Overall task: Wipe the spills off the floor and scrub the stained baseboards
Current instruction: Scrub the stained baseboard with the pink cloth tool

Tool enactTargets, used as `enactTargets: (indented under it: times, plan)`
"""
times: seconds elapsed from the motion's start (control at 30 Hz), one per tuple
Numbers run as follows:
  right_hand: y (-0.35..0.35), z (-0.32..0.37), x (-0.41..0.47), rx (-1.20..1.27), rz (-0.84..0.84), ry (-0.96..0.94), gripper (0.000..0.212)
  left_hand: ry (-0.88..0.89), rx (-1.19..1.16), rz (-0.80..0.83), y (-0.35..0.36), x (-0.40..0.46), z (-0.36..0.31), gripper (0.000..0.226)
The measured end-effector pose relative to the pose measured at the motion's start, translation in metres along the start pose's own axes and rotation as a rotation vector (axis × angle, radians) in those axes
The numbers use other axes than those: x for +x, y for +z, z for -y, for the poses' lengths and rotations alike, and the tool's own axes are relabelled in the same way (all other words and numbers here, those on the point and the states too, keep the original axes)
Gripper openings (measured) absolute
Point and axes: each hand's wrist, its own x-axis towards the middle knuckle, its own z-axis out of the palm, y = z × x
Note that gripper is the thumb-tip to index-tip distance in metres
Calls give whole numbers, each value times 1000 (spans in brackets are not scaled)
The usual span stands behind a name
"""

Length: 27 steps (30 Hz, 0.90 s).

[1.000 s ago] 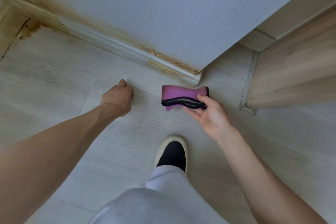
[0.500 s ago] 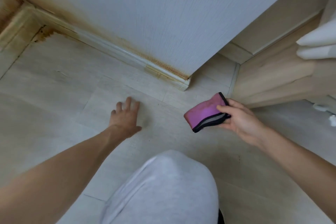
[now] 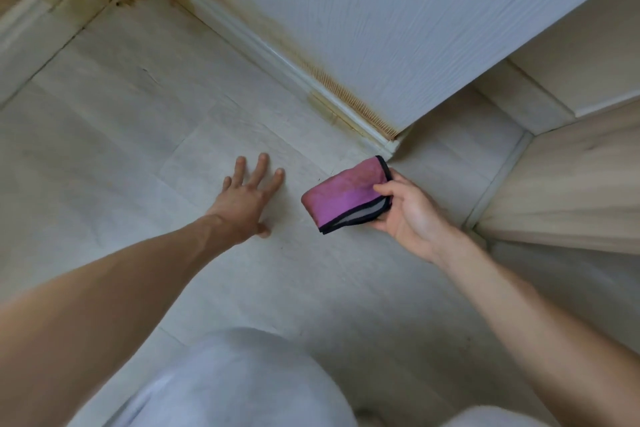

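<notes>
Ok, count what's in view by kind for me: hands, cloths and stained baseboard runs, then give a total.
Hands: 2, the left hand flat on the floor, the right hand holding the cloth.
Cloths: 1, the folded purple cloth.
Stained baseboard runs: 2, the left baseboard and the far baseboard, meeting at the corner.
Total: 5.
</notes>
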Motion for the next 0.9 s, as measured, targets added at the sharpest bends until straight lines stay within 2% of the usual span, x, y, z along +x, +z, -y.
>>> enactTargets:
  times: [0.1,0.23,0.33,0.43,0.53,0.67,0.77,0.9]
  plan:
    - [-1,-6,10,64,9,2,35,3,-14,9,1,0,4,126]
    - [9,-16,26,105,-65,14,40,20,20,15,-2,4,6,122]
    - [24,-26,27,133,-89,26,33,15,-95,5,-27,-6,19,84]
    - [37,-28,21,168,-69,43,35,-18,-281,-142,-62,-43,24,48]
    - [52,-19,8,184,-15,61,33,-7,-355,-199,-98,-97,26,27]
    - [80,18,-22,86,115,3,20,-48,-302,-238,-174,-181,27,11]
    - [106,47,-42,-33,240,-78,9,-40,-310,-300,-215,-221,17,7]
    - [135,64,-54,-168,357,-139,12,36,-340,-401,-217,-205,4,11]
